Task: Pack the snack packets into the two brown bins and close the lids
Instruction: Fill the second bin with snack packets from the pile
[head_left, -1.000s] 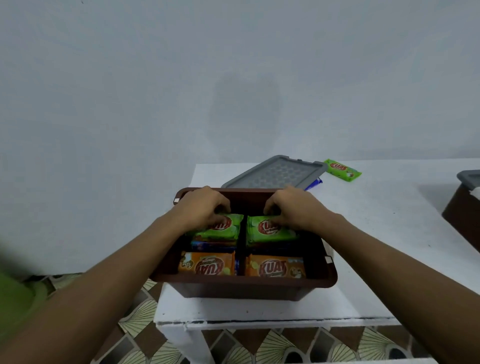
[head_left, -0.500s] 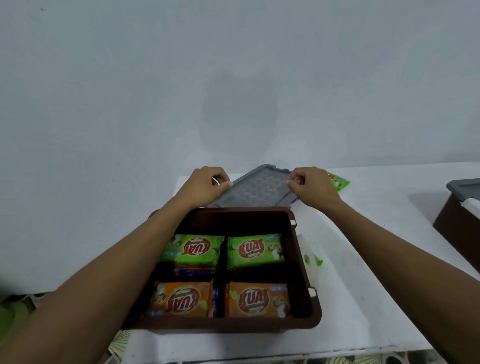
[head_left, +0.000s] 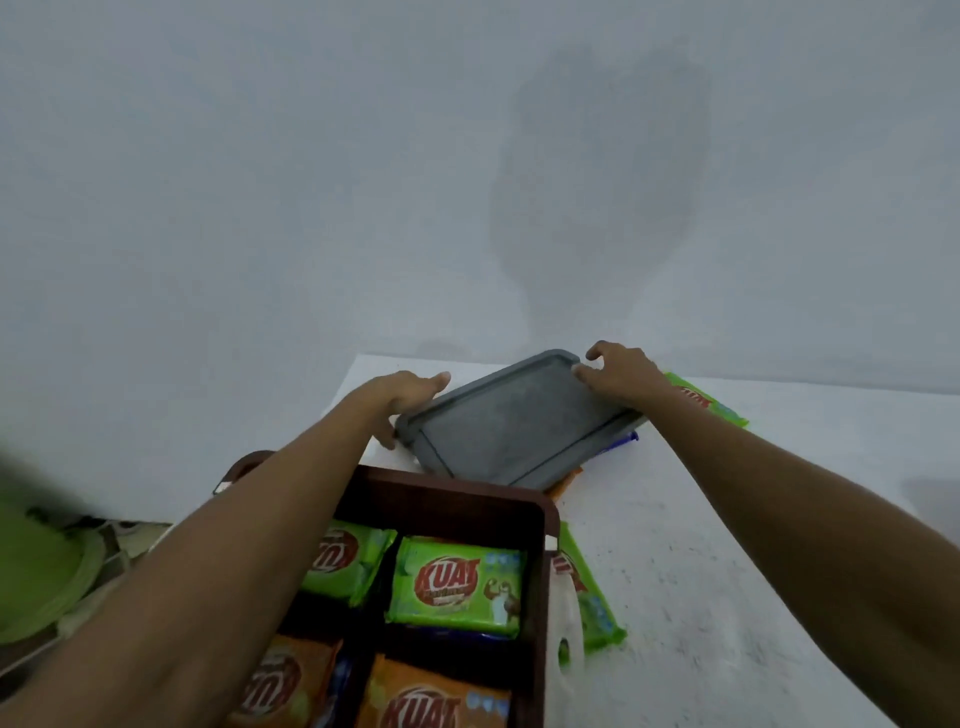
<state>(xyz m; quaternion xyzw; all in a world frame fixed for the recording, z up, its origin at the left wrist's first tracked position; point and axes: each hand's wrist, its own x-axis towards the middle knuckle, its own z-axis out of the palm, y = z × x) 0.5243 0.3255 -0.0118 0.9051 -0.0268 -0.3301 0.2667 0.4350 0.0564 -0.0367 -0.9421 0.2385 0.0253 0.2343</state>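
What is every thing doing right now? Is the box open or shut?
brown bin, open, snack packets inside.
grey lid, off the bin, held behind it.
left hand, grips the lid's left edge.
right hand, grips the lid's far corner.
green packet beside the bin, loose on the table.

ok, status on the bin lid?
Left hand and right hand grip the grey lid at opposite edges. Brown bin open, packets inside. Loose green packet beside bin, orange packet under the lid.
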